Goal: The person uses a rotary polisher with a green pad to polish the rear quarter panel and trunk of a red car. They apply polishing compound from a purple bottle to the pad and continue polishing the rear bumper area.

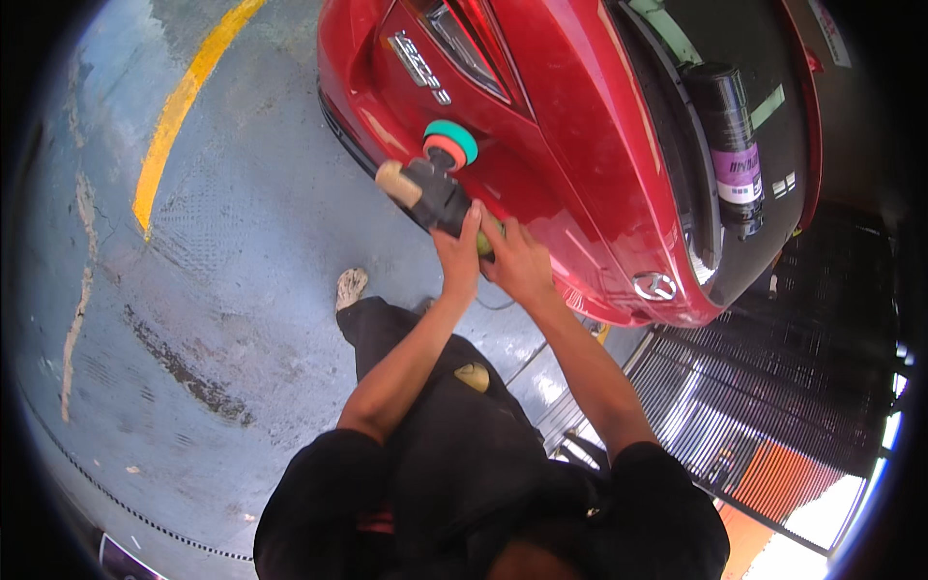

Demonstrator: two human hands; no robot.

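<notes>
Both of my hands grip the rear body of a black handheld car polisher (441, 197). My left hand (459, 254) wraps its left side, and my right hand (523, 259) its right side. At its head is a green foam pad (451, 134) on an orange backing plate (446, 151). The pad faces the rear panel of a red Mazda car (573, 156), below the tail light (467, 47) and close to the chrome badge (420, 67). Whether pad and paint touch, I cannot tell. A tan block-like part (399, 183) shows on the polisher's left side.
A black bottle with a purple label (736, 167) lies on the car's dark rear glass (776, 145), near pale green tape strips (768, 106). A thin cord (499, 306) hangs below my hands. A yellow line (177, 119) crosses the blue-grey floor; a slatted shutter (732, 406) stands right.
</notes>
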